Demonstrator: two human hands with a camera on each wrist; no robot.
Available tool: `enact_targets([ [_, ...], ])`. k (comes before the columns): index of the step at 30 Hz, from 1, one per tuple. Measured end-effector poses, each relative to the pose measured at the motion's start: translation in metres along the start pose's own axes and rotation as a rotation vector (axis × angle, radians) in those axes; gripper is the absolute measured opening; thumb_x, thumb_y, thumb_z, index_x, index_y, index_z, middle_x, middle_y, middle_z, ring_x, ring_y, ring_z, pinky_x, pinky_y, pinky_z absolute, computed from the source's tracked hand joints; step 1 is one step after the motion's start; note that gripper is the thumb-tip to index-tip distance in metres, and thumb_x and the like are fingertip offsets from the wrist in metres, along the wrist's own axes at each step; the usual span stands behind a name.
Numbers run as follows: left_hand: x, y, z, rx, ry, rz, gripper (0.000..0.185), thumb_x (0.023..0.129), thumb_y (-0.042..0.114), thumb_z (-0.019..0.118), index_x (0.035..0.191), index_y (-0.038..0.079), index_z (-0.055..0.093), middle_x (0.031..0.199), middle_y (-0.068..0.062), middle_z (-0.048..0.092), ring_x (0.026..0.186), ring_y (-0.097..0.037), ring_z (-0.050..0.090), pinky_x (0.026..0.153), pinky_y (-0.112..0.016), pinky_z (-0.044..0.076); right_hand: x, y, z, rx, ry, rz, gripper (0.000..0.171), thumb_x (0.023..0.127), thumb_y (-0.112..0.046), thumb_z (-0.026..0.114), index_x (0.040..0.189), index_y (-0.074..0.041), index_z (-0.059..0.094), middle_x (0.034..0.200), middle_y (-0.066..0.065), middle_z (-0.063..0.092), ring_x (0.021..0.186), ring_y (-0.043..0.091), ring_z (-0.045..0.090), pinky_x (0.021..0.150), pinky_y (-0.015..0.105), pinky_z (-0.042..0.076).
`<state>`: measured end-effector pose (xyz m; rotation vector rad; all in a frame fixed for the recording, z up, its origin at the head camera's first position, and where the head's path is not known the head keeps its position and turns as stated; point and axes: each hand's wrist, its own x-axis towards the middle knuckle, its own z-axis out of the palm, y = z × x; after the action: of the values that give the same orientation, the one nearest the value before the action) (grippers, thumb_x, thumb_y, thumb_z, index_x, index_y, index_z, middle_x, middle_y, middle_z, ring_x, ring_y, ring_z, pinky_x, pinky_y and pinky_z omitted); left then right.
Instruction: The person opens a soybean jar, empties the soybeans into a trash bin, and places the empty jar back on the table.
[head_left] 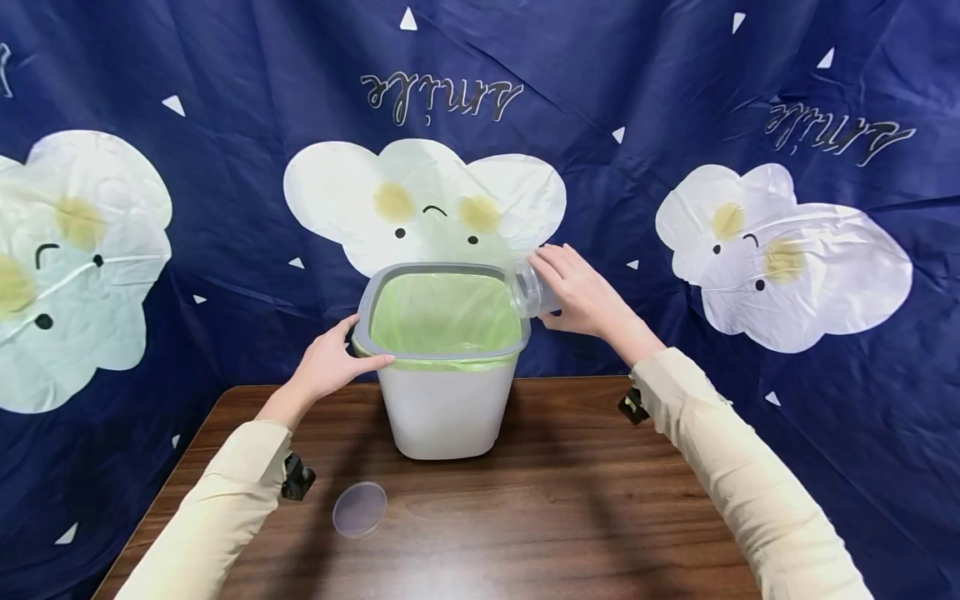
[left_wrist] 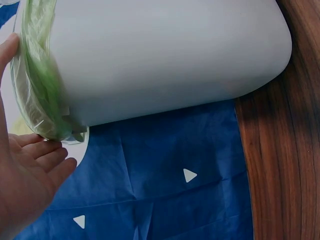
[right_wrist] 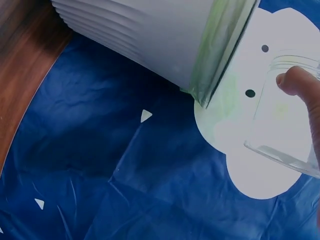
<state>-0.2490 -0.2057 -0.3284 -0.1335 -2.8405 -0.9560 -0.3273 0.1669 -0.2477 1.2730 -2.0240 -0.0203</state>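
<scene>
A white trash bin [head_left: 450, 408] with a grey rim [head_left: 442, 356] stands upright on the table, lined with a green bag [head_left: 442, 312]. At its left front corner my left hand [head_left: 330, 358] holds the rim, thumb along the front and fingers at the side. The fingertips [left_wrist: 55, 150] meet the bag's folded edge. My right hand [head_left: 577, 292] grips a clear jar [head_left: 531, 290] at the bin's right rim. The jar lies tipped sideways, its threaded mouth [right_wrist: 295, 61] towards the bin. I see no contents in it. The bin's bottom is hidden from the head view.
A clear round lid [head_left: 360, 509] lies flat on the wooden table [head_left: 555, 517], in front of the bin and to its left. Behind the table hangs a dark blue curtain [head_left: 225, 208] with white cloud prints. Each wrist carries a small black device [head_left: 297, 478].
</scene>
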Motion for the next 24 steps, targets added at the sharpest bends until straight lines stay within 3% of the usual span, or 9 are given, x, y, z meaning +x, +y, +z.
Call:
enact_targets([
  [11, 0.0, -0.001, 0.001, 0.01, 0.007, -0.002, 0.106, 0.07, 0.064, 0.063, 0.143, 0.0, 0.02, 0.139, -0.026, 0.033, 0.124, -0.043, 0.034, 0.095, -0.056, 0.033, -0.04, 0.005, -0.01, 0.114, 0.062, 0.173, 0.085, 0.054, -0.024, 0.08, 0.125, 0.006, 0.044, 0.122, 0.022, 0.047, 0.112, 0.035, 0.045, 0.1, 0.049, 0.032],
  [24, 0.001, -0.002, 0.002, 0.007, 0.018, 0.003, 0.105, 0.07, 0.064, 0.063, 0.143, 0.0, 0.021, 0.139, -0.025, 0.033, 0.125, -0.042, 0.033, 0.096, -0.055, 0.032, -0.09, -0.005, 0.008, 0.284, 0.201, 0.349, 0.085, 0.052, -0.023, 0.08, 0.124, 0.005, 0.045, 0.12, 0.022, 0.049, 0.11, 0.034, 0.045, 0.094, 0.039, 0.037],
])
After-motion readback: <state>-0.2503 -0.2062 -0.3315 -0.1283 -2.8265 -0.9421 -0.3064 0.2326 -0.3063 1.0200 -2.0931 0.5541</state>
